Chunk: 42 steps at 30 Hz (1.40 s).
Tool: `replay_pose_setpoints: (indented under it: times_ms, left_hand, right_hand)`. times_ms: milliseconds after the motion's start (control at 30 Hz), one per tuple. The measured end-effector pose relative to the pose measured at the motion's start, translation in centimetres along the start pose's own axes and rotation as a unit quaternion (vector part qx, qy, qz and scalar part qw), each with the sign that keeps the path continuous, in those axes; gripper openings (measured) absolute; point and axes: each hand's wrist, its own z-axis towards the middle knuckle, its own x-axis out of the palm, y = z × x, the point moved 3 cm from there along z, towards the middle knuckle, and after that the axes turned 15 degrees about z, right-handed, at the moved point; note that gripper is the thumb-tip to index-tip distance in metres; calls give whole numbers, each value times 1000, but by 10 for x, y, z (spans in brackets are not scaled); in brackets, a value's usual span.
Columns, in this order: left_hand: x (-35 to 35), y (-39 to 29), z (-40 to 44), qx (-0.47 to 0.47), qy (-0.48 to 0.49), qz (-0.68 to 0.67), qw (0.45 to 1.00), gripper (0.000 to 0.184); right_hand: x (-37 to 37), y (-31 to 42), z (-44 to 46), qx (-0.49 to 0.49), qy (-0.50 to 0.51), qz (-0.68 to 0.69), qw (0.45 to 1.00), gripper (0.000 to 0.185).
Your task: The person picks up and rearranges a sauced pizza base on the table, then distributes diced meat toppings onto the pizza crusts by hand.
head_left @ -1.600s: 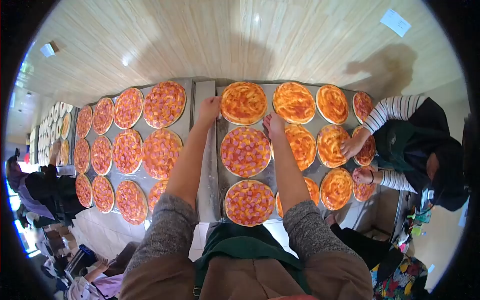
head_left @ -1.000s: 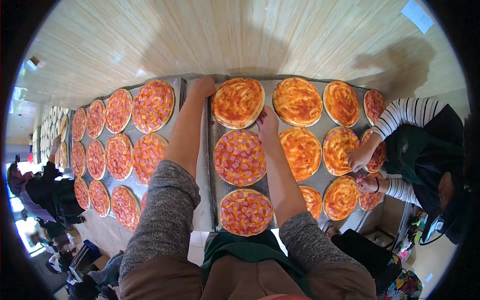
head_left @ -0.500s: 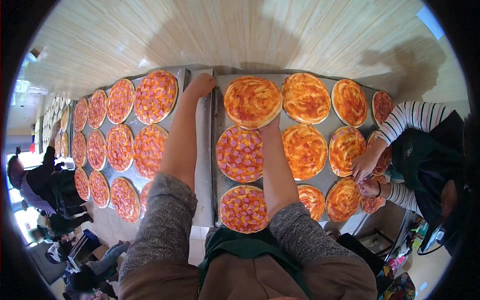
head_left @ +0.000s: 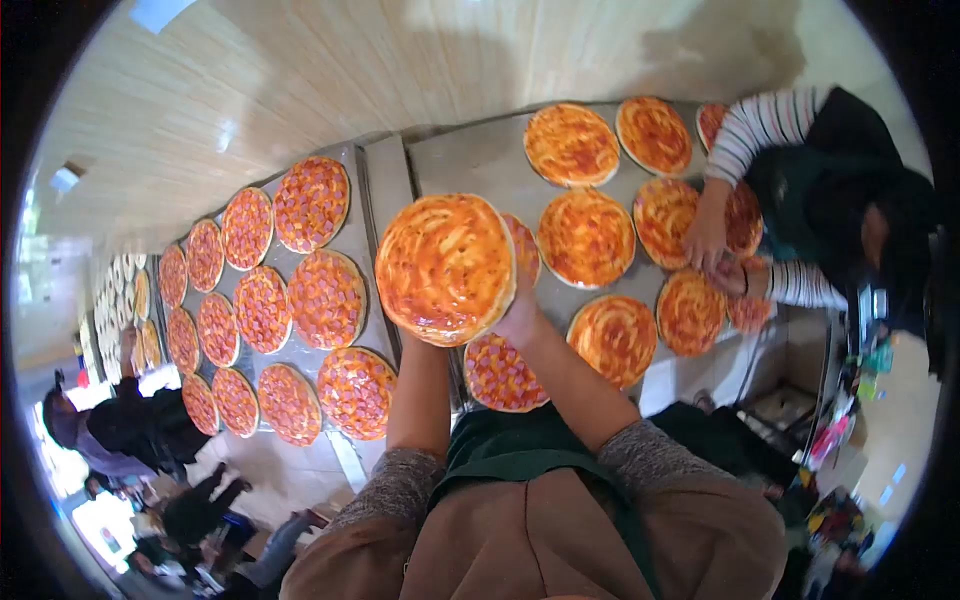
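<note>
A round pizza base with red sauce (head_left: 446,268) is raised above the metal table, nearer to me than the other pizzas. My right hand (head_left: 520,305) supports it at its right edge, with the fingers mostly underneath. My left forearm reaches up to the near-left side of the base, and that hand is hidden beneath it. Below the base lies a pizza with pink cubes (head_left: 503,372), and another one is partly covered behind it. Sauced bases (head_left: 587,238) lie to the right.
A metal table (head_left: 470,160) holds the pizzas. On the left, a second tray carries several cube-topped pizzas (head_left: 328,298). At the right, a co-worker's hands (head_left: 708,240) are over sauced bases. Another person (head_left: 140,425) stands at the far left.
The sauced base has come up off the table's back row and toward me. My left hand has moved from the table's back edge to under the base. The view has shifted.
</note>
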Motion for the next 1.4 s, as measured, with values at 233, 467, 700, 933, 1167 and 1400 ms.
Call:
replay_pose_setpoints:
  times_ms: [233, 467, 700, 933, 1167, 1400]
  left_hand:
    - [9, -40, -66, -101, -145, 61, 982, 53]
    - [17, -66, -118, -148, -171, 82, 971, 54]
    - [26, -85, -149, -173, -174, 95, 965, 55]
    - [30, -102, -167, -162, -184, 109, 963, 55]
    - [36, -128, -188, -138, -202, 133, 961, 56]
    - [37, -140, -202, -106, -229, 146, 957, 57]
  right_hand:
    - [19, -15, -70, 0, -159, -324, 933, 35]
    - [4, -55, -117, -11, -175, -395, 902, 32]
    - [-95, -36, -240, -286, -422, -422, 750, 25]
    - [-195, -39, -266, -240, -419, -43, 874, 38]
    - [-205, -43, -252, -282, -360, 11, 889, 37]
    - [-141, -44, -217, -171, -180, 18, 968, 52]
